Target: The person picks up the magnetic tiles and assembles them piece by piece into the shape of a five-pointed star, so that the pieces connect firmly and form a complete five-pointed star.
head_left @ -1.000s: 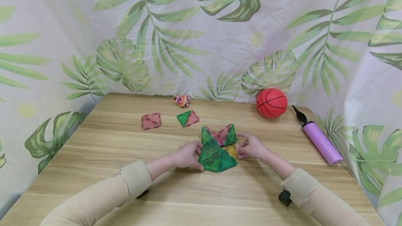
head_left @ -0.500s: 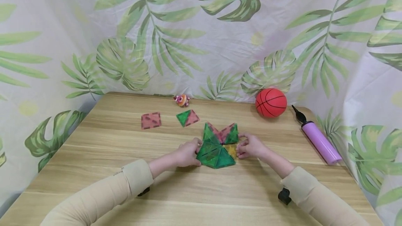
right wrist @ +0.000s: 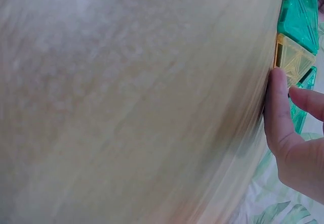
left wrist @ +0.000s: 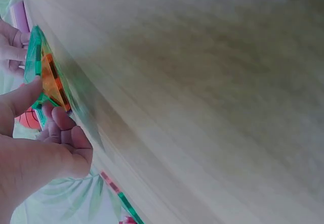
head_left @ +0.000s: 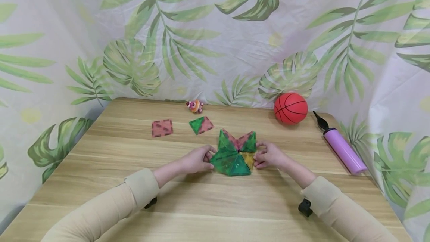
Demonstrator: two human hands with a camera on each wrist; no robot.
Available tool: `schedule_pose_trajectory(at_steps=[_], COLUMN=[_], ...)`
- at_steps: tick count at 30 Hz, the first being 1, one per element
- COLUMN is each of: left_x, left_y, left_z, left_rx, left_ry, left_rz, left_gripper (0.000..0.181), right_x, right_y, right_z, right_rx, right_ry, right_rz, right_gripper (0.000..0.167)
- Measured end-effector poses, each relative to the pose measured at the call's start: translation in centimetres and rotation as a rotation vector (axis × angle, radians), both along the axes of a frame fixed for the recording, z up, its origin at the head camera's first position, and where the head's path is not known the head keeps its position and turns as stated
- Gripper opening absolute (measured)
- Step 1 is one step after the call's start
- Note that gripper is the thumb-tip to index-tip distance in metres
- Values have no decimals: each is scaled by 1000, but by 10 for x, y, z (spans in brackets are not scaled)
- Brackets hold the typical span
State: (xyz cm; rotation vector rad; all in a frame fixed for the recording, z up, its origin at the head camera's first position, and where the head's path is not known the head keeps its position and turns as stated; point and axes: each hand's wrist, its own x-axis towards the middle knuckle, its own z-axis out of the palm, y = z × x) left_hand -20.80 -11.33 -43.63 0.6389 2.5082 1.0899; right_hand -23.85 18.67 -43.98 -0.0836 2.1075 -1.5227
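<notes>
In the head view, joined translucent magnetic tiles [head_left: 226, 160] stand mid-table, mostly green, with pink tiles at the back and a yellow tile [head_left: 248, 158] at right. My left hand [head_left: 196, 161] grips the left edge of the green tiles; in the left wrist view, its thumb lies on a green edge beside an orange tile [left wrist: 52, 80], fingers curled below. My right hand [head_left: 270, 155] holds the right side. In the right wrist view, one fingertip meets the yellow tile near the table and another is by a green tile [right wrist: 298, 118]. Some fingertips are hidden.
Behind lie a pink square tile [head_left: 162, 128] and a green-and-pink tile pair [head_left: 201, 125]. A small toy figure [head_left: 195, 106] stands at the back edge. A red ball [head_left: 290, 108] and a purple hand pump [head_left: 344, 150] are at right on the wooden table [head_left: 215, 212].
The joined tiles have shifted slightly away from me, and the front green part has changed its angle. My left hand has moved slightly forward with them; the right hand stays nearly in place.
</notes>
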Motion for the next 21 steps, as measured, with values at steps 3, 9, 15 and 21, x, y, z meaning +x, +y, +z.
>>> schedule_pose_trajectory(at_steps=[3, 9, 15, 21], left_x=[-3, -6, -6, -7], left_y=[-2, -3, -5, -7], left_z=[0, 2, 1, 1], left_rx=[22, 48, 10, -29], left_ry=[45, 126, 232, 268], left_rz=[-13, -42, -59, -57], left_gripper=[38, 29, 28, 28], right_x=[1, 2, 4, 6], right_y=[-1, -2, -3, -4], right_z=[1, 1, 2, 3], right_rx=[6, 1, 12, 22], right_ry=[-1, 1, 15, 25], right_rz=[-3, -3, -13, -29], right_gripper=[56, 62, 63, 55])
